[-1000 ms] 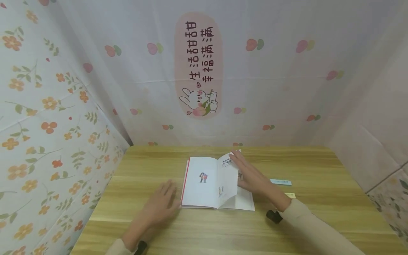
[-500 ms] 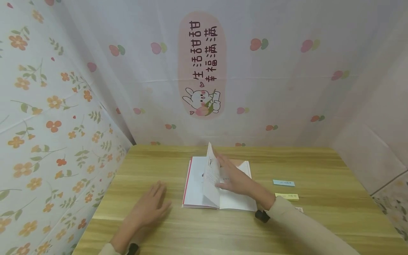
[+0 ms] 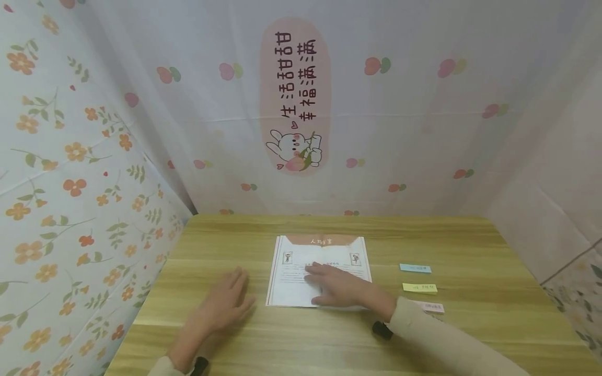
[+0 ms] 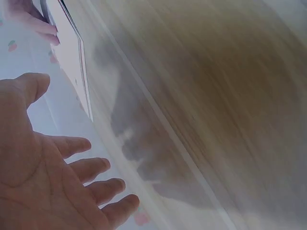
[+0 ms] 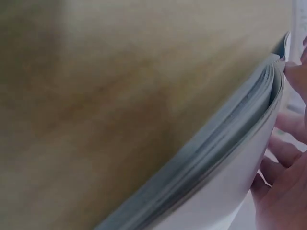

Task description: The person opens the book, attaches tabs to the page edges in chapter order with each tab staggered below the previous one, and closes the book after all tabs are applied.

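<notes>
An open book (image 3: 291, 292) lies on the wooden table, its two pages showing a brown banner, small framed figures and lines of print. Across the middle of the spread is my right hand (image 3: 340, 286), palm down with fingers extended over the pages. In the right wrist view its fingers (image 5: 283, 167) touch the page, and the stacked page edges (image 5: 192, 167) curve beneath. My left hand (image 3: 221, 305) is left of the book, apart from it. The left wrist view shows that palm (image 4: 43, 182) with spread fingers, holding nothing, its shadow on the table.
To the right of the book, a blue paper strip (image 3: 415, 268), a yellow strip (image 3: 420, 288) and a pink strip (image 3: 433, 307) lie in a column, the pink one partly behind the right sleeve. A printed curtain (image 3: 423, 130) hangs behind the table (image 3: 226, 240).
My right hand has turned a page from right to left, and a different spread now lies flat under it. My left hand has stayed beside the book, moving slightly away from its edge.
</notes>
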A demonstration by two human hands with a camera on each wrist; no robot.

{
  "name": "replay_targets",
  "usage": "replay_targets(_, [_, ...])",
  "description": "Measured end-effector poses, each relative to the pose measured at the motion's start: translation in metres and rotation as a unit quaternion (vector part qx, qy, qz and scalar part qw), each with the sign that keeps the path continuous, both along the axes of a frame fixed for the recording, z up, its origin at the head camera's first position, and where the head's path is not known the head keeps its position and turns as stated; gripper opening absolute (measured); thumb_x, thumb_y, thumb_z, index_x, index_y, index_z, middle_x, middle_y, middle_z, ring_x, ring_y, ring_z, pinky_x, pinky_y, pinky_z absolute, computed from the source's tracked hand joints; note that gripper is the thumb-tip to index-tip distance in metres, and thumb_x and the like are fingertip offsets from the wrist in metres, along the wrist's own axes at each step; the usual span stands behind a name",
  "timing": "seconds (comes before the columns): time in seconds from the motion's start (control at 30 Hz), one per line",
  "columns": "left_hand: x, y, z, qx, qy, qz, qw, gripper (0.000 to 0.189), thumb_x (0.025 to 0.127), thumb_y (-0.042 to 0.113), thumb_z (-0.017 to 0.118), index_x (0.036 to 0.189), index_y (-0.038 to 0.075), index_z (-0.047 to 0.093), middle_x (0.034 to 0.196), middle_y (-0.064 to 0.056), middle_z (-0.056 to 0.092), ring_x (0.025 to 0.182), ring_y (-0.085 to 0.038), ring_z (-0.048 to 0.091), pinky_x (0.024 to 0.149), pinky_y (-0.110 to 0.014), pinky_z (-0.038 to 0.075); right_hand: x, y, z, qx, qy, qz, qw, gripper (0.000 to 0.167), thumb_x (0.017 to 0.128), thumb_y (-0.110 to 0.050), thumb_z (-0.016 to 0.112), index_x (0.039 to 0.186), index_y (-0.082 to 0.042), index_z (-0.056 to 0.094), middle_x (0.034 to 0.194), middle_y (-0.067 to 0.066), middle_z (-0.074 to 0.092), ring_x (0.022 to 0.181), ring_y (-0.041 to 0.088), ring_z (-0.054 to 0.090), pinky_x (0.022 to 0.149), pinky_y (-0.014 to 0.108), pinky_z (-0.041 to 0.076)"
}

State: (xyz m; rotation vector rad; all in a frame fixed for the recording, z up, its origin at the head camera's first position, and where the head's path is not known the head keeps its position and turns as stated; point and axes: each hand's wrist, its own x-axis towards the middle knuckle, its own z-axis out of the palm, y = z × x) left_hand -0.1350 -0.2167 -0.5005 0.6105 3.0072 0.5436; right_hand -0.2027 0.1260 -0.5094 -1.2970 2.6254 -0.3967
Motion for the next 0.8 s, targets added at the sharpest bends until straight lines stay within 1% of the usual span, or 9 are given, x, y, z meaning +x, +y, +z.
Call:
replay_targets(0.1, [-0.002, 0.011, -0.002, -0.002, -0.005, -0.011, 0.9999, 0.067, 0.103, 0.038, 0.058, 0.148, -0.009, 0.042, 0.154, -0.032, 0.034, 0.141, -0.050, 0.031, 0.116, -0.060, 0.024, 0.004, 0.003, -0.001, -0.004, 0.000, 0.013, 0.9999, 0.064, 0.098, -0.047, 0.064, 0.148, -0.010, 0.053, 0.160, 0.007, 0.037, 0.149, 0.027, 0.026, 0.120, 0.042, 0.024])
replay_targets(0.2, [-0.005, 0.025, -0.005, -0.005, 0.000, -0.023, 0.9997, 0.069, 0.102, 0.041, 0.058, 0.147, -0.008, 0.044, 0.154, -0.031, 0.036, 0.142, -0.048, 0.033, 0.116, -0.059, 0.026, 0.006, 0.007, -0.003, -0.014, 0.005, 0.025, 0.9996, 0.063, 0.098, -0.047, 0.064, 0.148, -0.009, 0.053, 0.160, 0.006, 0.037, 0.149, 0.027, 0.026, 0.119, 0.043, 0.025])
replay_targets(0.3, [-0.008, 0.040, -0.007, -0.012, 0.012, -0.049, 0.9986, 0.071, 0.101, 0.042, 0.059, 0.147, -0.009, 0.044, 0.153, -0.030, 0.039, 0.141, -0.046, 0.035, 0.116, -0.056, 0.028, 0.009, 0.011, -0.003, -0.018, 0.016, 0.034, 0.9991, 0.065, 0.098, -0.047, 0.065, 0.149, -0.010, 0.052, 0.161, 0.006, 0.036, 0.149, 0.028, 0.027, 0.119, 0.045, 0.025])
replay_targets(0.37, [-0.010, 0.051, -0.007, -0.017, 0.010, -0.069, 0.9974, 0.072, 0.101, 0.043, 0.058, 0.149, -0.008, 0.043, 0.154, -0.029, 0.038, 0.142, -0.045, 0.035, 0.115, -0.056, 0.029, 0.010, 0.014, -0.003, -0.019, 0.019, 0.039, 0.9988, 0.066, 0.097, -0.046, 0.066, 0.150, -0.011, 0.050, 0.161, 0.006, 0.035, 0.149, 0.030, 0.026, 0.119, 0.047, 0.025])
replay_targets(0.47, [-0.012, 0.067, -0.006, -0.017, -0.011, -0.099, 0.9949, 0.072, 0.102, 0.045, 0.055, 0.153, -0.004, 0.039, 0.158, -0.026, 0.032, 0.144, -0.047, 0.030, 0.116, -0.056, 0.029, 0.013, 0.019, -0.004, -0.022, 0.022, 0.047, 0.9984, 0.068, 0.095, -0.043, 0.069, 0.152, -0.011, 0.049, 0.162, 0.007, 0.033, 0.149, 0.031, 0.026, 0.118, 0.049, 0.025])
replay_targets(0.57, [-0.013, 0.080, -0.004, -0.017, -0.035, -0.117, 0.9923, 0.072, 0.103, 0.047, 0.053, 0.156, 0.001, 0.037, 0.161, -0.022, 0.028, 0.144, -0.048, 0.026, 0.116, -0.056, 0.027, 0.014, 0.026, -0.004, -0.019, 0.024, 0.050, 0.9983, 0.068, 0.095, -0.042, 0.069, 0.152, -0.013, 0.048, 0.163, 0.006, 0.031, 0.149, 0.030, 0.024, 0.119, 0.048, 0.024])
replay_targets(0.67, [-0.012, 0.089, -0.003, -0.020, -0.046, -0.124, 0.9910, 0.070, 0.102, 0.045, 0.055, 0.155, 0.002, 0.039, 0.162, -0.019, 0.029, 0.144, -0.049, 0.028, 0.115, -0.057, 0.029, 0.015, 0.035, -0.006, -0.018, 0.026, 0.045, 0.9985, 0.068, 0.094, -0.041, 0.071, 0.153, -0.015, 0.048, 0.163, 0.006, 0.031, 0.149, 0.029, 0.025, 0.119, 0.047, 0.024])
replay_targets(0.8, [-0.010, 0.095, -0.002, -0.023, -0.056, -0.123, 0.9906, 0.068, 0.101, 0.041, 0.057, 0.154, 0.002, 0.040, 0.162, -0.016, 0.030, 0.144, -0.048, 0.028, 0.115, -0.056, 0.029, 0.016, 0.051, -0.005, -0.030, 0.011, 0.027, 0.9991, 0.069, 0.092, -0.038, 0.075, 0.151, -0.013, 0.050, 0.163, 0.007, 0.032, 0.149, 0.031, 0.026, 0.118, 0.049, 0.027])
